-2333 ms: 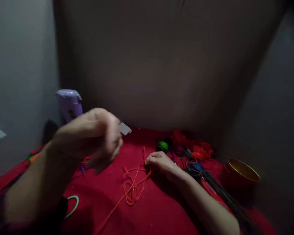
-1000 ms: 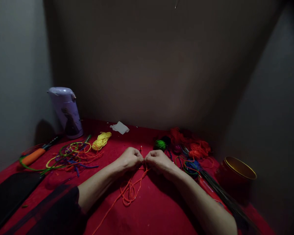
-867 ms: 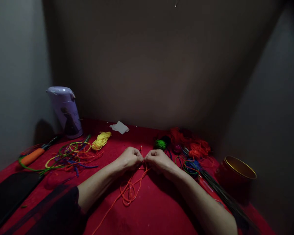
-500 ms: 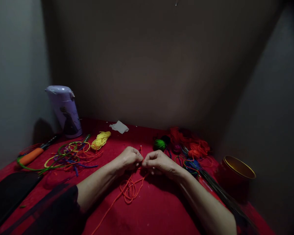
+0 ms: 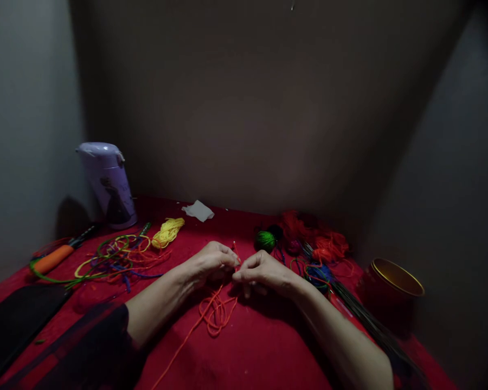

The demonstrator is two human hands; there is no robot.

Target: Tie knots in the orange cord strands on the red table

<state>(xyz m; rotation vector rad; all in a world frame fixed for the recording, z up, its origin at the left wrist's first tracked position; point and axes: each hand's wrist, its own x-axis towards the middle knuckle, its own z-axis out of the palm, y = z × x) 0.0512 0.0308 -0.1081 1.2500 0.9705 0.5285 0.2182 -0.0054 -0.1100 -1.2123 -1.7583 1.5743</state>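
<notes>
My left hand (image 5: pixel 212 261) and my right hand (image 5: pixel 264 272) meet over the red cloth (image 5: pixel 264 346), fingertips almost touching. Both pinch the same orange cord (image 5: pixel 215 311), whose short end sticks up between them. The rest of the cord lies in loose loops just below my hands and trails toward the near edge. Both wrists hover a little above the cloth.
A lilac jug (image 5: pixel 108 181) stands at the back left by a white paper scrap (image 5: pixel 198 210). Yellow cord (image 5: pixel 167 232), tangled coloured cords (image 5: pixel 114 257) and an orange-handled tool (image 5: pixel 52 260) lie left. A green ball (image 5: pixel 265 240), red yarn (image 5: pixel 321 241), thin sticks (image 5: pixel 374 327) and a gold-rimmed bowl (image 5: pixel 394 281) sit right.
My left hand came down from the air to join the right on the cord. Since then both hands lifted slightly and the right hand's fingers shifted along the cord.
</notes>
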